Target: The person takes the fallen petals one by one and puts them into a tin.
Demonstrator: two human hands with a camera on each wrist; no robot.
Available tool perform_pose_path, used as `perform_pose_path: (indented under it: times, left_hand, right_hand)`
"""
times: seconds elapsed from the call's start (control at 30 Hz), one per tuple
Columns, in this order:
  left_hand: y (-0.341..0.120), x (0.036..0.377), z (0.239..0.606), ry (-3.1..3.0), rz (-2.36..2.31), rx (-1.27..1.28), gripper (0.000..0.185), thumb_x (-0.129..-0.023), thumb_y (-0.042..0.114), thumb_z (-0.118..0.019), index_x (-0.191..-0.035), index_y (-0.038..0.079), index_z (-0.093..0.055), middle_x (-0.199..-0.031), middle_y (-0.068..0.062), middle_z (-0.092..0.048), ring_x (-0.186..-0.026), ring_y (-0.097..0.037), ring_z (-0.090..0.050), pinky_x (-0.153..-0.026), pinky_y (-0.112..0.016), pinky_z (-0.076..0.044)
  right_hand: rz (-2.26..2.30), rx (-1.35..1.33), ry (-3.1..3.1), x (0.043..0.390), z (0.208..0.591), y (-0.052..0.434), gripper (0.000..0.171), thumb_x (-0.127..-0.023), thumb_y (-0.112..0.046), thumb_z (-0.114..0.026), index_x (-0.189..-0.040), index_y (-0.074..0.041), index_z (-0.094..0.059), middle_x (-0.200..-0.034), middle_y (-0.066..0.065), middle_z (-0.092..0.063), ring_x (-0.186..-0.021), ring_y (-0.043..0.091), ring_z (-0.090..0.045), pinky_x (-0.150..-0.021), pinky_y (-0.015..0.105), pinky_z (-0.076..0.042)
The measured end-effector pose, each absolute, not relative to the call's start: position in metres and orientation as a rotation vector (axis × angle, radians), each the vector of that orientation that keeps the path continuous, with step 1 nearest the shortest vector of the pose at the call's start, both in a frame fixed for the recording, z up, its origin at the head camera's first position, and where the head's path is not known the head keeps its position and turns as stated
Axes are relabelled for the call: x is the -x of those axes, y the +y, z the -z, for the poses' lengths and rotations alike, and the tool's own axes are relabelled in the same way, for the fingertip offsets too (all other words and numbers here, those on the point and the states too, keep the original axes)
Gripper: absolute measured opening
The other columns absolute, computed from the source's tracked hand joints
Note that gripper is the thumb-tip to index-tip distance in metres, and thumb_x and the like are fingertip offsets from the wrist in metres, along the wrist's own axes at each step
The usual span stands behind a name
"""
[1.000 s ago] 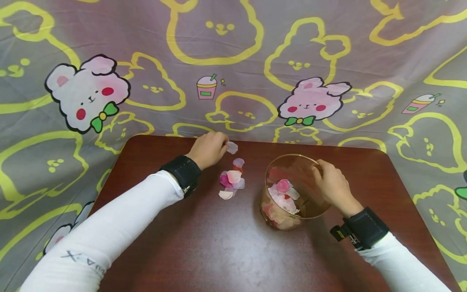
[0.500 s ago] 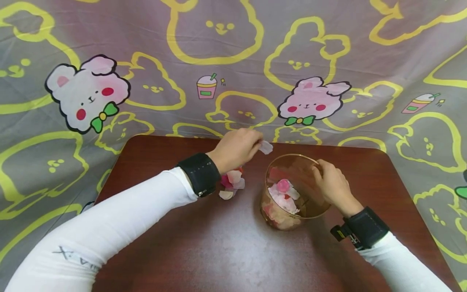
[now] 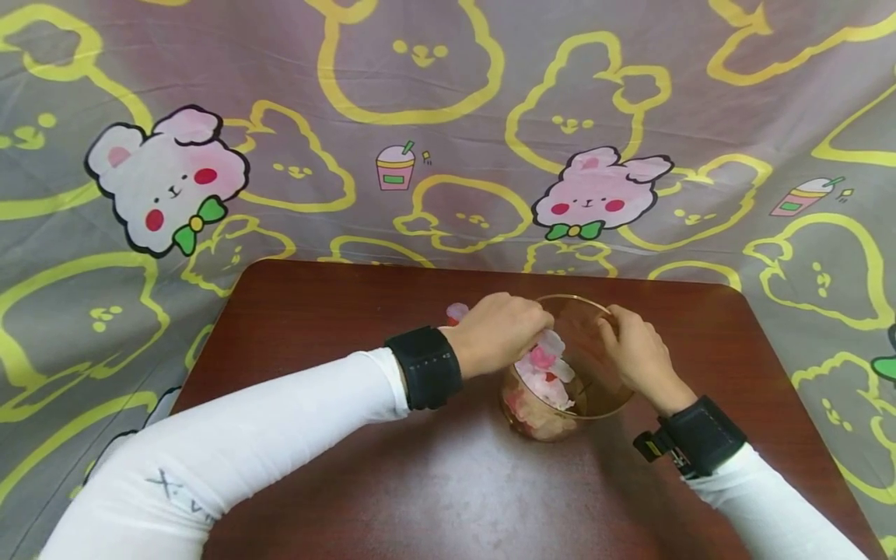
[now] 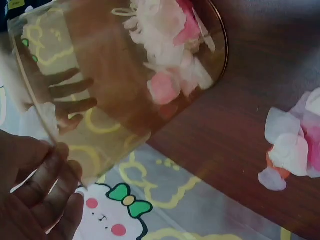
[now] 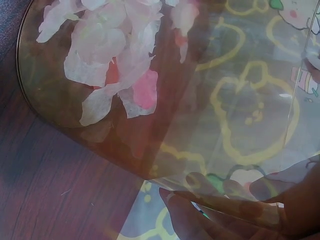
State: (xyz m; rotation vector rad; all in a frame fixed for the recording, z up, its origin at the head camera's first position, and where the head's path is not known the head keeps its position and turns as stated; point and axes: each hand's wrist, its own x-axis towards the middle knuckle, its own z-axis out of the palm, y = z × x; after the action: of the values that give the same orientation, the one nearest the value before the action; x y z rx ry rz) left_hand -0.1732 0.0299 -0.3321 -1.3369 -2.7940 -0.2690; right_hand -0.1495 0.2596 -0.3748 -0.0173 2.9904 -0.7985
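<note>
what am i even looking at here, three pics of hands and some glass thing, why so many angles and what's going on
These are one person's two bare hands, filmed at one moment by three cameras. The wide picture comes from a camera on the head, looking down at a dark red-brown table in front of a cartoon-print cloth. The other two come from cameras strapped to the wrists, so they show the same things very close.

The glass thing is a clear cup with pink and white petals inside. The right hand grips its rim. The left hand pinches a pale petal over the cup's mouth. A few loose petals lie on the table beside the cup, seen best from the left wrist.
</note>
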Motion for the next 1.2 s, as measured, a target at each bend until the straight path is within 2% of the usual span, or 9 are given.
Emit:
perform_pose_path:
  times: [0.2,0.47,0.7,0.9,1.03,1.2]
  left_hand:
    - [0.039,0.168,0.337,-2.801,0.149,1.375,0.016,-0.096,0.012,-0.065,-0.102,0.021,-0.077,-0.094,0.007,-0.077,-0.093,-0.012,-0.071,-0.082,-0.033,-0.05]
    - [0.047,0.163,0.345,-2.837,0.092,1.453,0.023,-0.097,0.01,-0.06,-0.095,0.024,-0.077,-0.09,0.009,-0.077,-0.093,-0.007,-0.071,-0.096,-0.036,-0.047]
    - [0.049,0.164,0.346,-2.872,0.147,1.464,0.015,-0.098,0.022,-0.064,-0.093,0.024,-0.077,-0.085,0.011,-0.076,-0.088,-0.006,-0.07,-0.097,-0.036,-0.047]
    - [0.046,0.167,0.341,-2.873,0.234,1.452,0.011,-0.096,0.027,-0.067,-0.1,0.021,-0.076,-0.093,0.009,-0.076,-0.095,-0.008,-0.068,-0.098,-0.036,-0.046]
    - [0.039,0.176,0.331,-2.801,0.36,1.397,0.014,-0.098,0.024,-0.063,-0.095,0.019,-0.076,-0.088,0.006,-0.074,-0.088,-0.01,-0.068,-0.09,-0.034,-0.048]
    - [0.021,0.191,0.32,-2.791,0.536,1.275,0.015,-0.099,0.022,-0.062,-0.1,0.016,-0.076,-0.093,0.004,-0.074,-0.083,-0.012,-0.066,-0.084,-0.034,-0.051]
  right_hand:
    - [0.791,0.012,2.992,0.149,0.376,0.26,0.025,-0.106,-0.02,-0.047,-0.112,-0.001,-0.062,-0.079,0.012,-0.06,-0.056,0.02,-0.048,-0.048,0.032,-0.034]
    - [0.792,0.018,2.989,0.148,0.375,0.26,0.024,-0.106,-0.019,-0.046,-0.109,-0.001,-0.061,-0.075,0.01,-0.056,-0.054,0.019,-0.046,-0.047,0.031,-0.033]
    - [0.793,0.015,2.982,0.148,0.375,0.261,0.026,-0.107,-0.02,-0.045,-0.113,-0.001,-0.061,-0.081,0.013,-0.061,-0.054,0.019,-0.047,-0.047,0.032,-0.033]
    - [0.804,0.019,2.987,0.149,0.375,0.261,0.026,-0.107,-0.019,-0.046,-0.113,0.0,-0.062,-0.081,0.013,-0.061,-0.054,0.019,-0.046,-0.047,0.032,-0.034]
    - [0.807,0.024,2.991,0.149,0.374,0.261,0.027,-0.107,-0.02,-0.047,-0.114,0.0,-0.063,-0.081,0.012,-0.061,-0.054,0.019,-0.046,-0.048,0.032,-0.034]
    - [0.806,0.025,2.984,0.15,0.373,0.26,0.029,-0.107,-0.022,-0.046,-0.118,0.0,-0.062,-0.085,0.014,-0.064,-0.054,0.018,-0.046,-0.048,0.032,-0.033]
